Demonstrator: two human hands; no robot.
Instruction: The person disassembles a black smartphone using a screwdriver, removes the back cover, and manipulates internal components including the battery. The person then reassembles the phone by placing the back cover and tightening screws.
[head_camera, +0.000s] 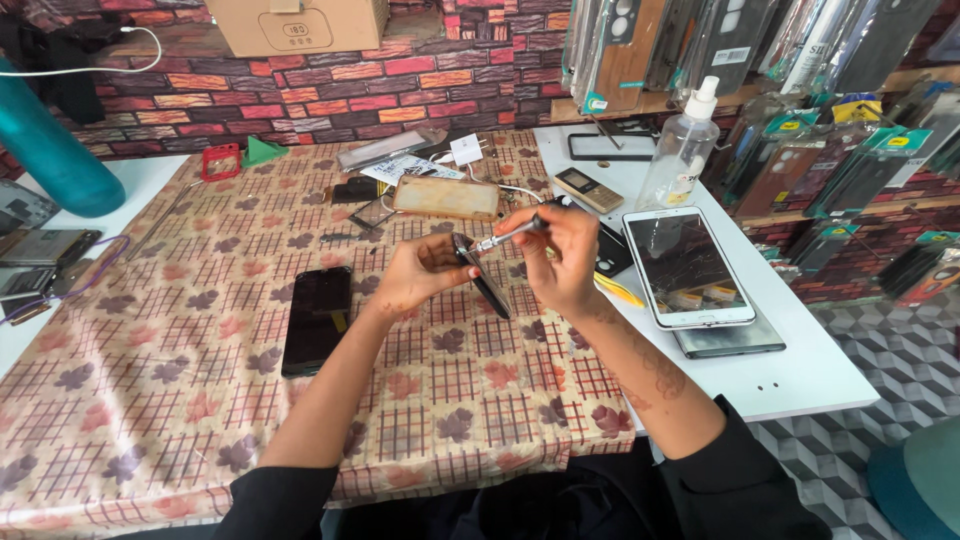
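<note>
Your left hand (420, 272) clamps the dark phone (482, 275) on edge above the checked tablecloth (200, 400) while your right hand (562, 258) pinches the screwdriver (507, 236) against it; 1 slip could scratch it.

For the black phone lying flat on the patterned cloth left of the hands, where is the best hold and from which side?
Probably across its long edges near the middle, coming from above. The black phone lies flat, screen up, on the cloth, with both long sides free; the left hand is nearest.
</note>
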